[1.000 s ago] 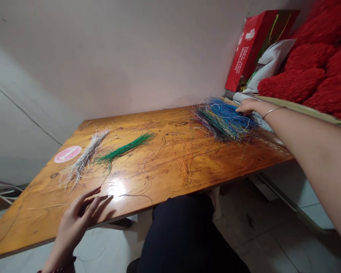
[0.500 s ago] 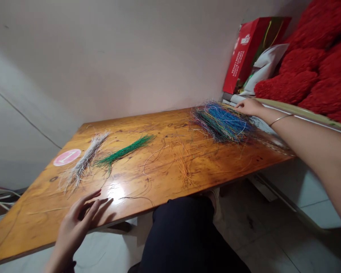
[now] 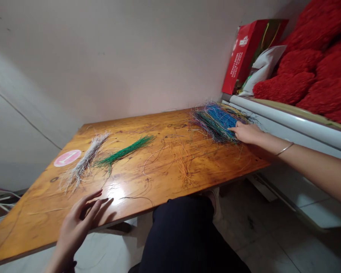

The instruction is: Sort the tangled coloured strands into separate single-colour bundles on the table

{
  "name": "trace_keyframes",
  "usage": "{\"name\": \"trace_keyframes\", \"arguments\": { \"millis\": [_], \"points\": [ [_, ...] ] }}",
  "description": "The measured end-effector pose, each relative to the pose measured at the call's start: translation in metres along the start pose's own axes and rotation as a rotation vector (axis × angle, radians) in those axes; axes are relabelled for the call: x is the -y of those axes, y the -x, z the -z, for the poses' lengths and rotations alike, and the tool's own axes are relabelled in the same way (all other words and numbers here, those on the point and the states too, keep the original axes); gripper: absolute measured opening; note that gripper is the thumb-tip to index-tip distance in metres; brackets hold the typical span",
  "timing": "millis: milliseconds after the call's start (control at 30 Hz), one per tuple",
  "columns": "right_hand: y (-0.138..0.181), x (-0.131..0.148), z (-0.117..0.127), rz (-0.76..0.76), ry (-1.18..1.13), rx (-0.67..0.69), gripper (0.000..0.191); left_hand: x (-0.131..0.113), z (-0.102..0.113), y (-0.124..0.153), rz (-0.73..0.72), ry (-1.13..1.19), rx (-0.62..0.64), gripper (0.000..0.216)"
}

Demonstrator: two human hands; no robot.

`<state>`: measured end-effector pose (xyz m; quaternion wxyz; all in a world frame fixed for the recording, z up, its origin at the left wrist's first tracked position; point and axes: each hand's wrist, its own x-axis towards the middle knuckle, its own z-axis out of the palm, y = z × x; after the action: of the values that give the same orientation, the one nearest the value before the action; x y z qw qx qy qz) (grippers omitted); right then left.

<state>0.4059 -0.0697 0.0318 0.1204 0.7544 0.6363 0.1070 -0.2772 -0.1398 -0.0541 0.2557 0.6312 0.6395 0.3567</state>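
Note:
A tangled pile of mixed thin wires [image 3: 216,119], mostly blue, lies at the far right of the wooden table [image 3: 159,174]. My right hand [image 3: 246,132] rests on the pile's near right side, fingers curled into the strands. My left hand [image 3: 79,220] lies flat on the table's near edge with fingers stretched out, holding nothing. Sorted bundles lie across the table: white wires [image 3: 83,161], green wires [image 3: 123,151], and loose orange wires [image 3: 183,157].
A pink round sticker [image 3: 67,157] marks the table's left side. A red box [image 3: 244,53] and a white bag [image 3: 263,66] lean at the back right beside red fluffy cushions [image 3: 312,64] on a white ledge [image 3: 287,119]. My dark-clothed knee [image 3: 184,231] is below the table edge.
My right hand has come down from the far side of the mixed pile to its near right side, pressing on the strands. My left hand has stayed put.

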Motion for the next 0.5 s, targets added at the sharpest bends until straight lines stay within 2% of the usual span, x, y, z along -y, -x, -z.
{"name": "trace_keyframes", "arguments": {
  "millis": [67, 133, 267, 367, 433, 500],
  "points": [
    [0.000, -0.004, 0.000, 0.017, -0.056, -0.022, 0.052, -0.007, -0.002, 0.003, 0.008, 0.022, -0.024, 0.054],
    [-0.003, -0.011, 0.004, 0.004, -0.179, -0.120, 0.050, -0.012, -0.004, 0.006, 0.016, 0.042, -0.039, 0.054],
    [-0.012, -0.027, 0.018, -0.201, -0.373, -0.364, 0.039, -0.019, -0.005, 0.008, 0.043, 0.047, -0.023, 0.056],
    [-0.021, -0.035, 0.024, -0.402, -0.414, -0.327, 0.034, -0.021, -0.004, 0.008, 0.065, 0.041, -0.014, 0.059],
    [-0.028, -0.038, 0.023, -0.483, -0.473, -0.241, 0.044, -0.022, -0.004, 0.008, 0.058, 0.020, -0.016, 0.059],
    [-0.037, -0.041, 0.021, -0.479, -0.551, -0.204, 0.055, -0.022, -0.005, 0.008, 0.037, 0.001, -0.029, 0.057]
  ]
}}
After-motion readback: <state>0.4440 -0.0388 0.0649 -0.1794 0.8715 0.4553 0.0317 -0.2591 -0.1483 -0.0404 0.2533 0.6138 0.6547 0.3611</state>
